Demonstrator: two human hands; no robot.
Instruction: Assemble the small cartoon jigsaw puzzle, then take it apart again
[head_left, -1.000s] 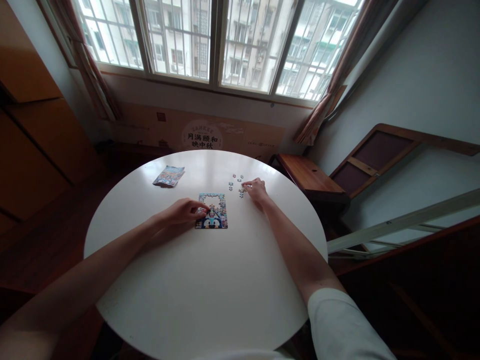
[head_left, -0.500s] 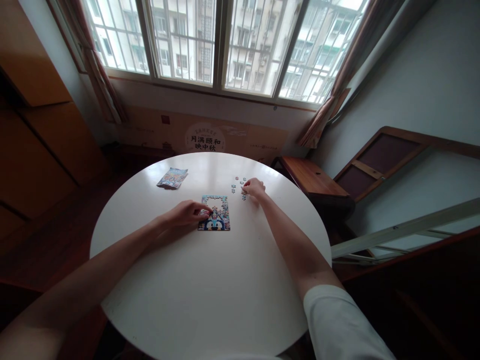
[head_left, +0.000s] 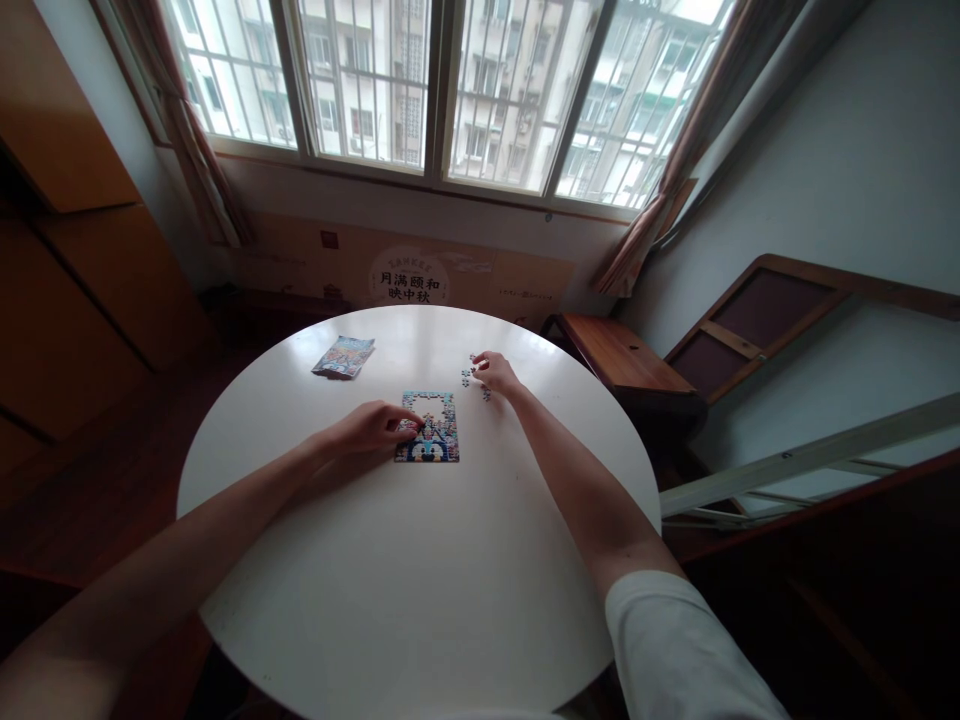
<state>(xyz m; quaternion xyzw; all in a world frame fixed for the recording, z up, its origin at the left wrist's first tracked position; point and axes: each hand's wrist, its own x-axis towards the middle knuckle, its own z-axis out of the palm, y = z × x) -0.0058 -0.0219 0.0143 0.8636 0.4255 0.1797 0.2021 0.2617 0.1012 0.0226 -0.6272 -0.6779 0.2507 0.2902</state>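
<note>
A partly assembled jigsaw puzzle (head_left: 435,452) lies on the white round table (head_left: 405,560), with a gap of bare white in its upper middle. My left hand (head_left: 382,425) rests on its left side, index finger stretched over the pieces and thumb apart below. Right of the puzzle, my right hand (head_left: 496,374) hovers low over loose puzzle pieces (head_left: 466,378), thumb and index finger apart at their tips. Another loose piece (head_left: 487,395) lies under its near side. The fingers hide some of the pieces.
A colourful printed packet (head_left: 344,357) lies at the table's back left. Beyond the table's right edge stands a wooden bench (head_left: 622,352). A barred window (head_left: 435,90) is behind, and wooden cabinets (head_left: 75,290) stand at the left.
My right hand has shifted a little left and away from me across the loose pieces, uncovering one on its near side. My left hand stays on the puzzle.
</note>
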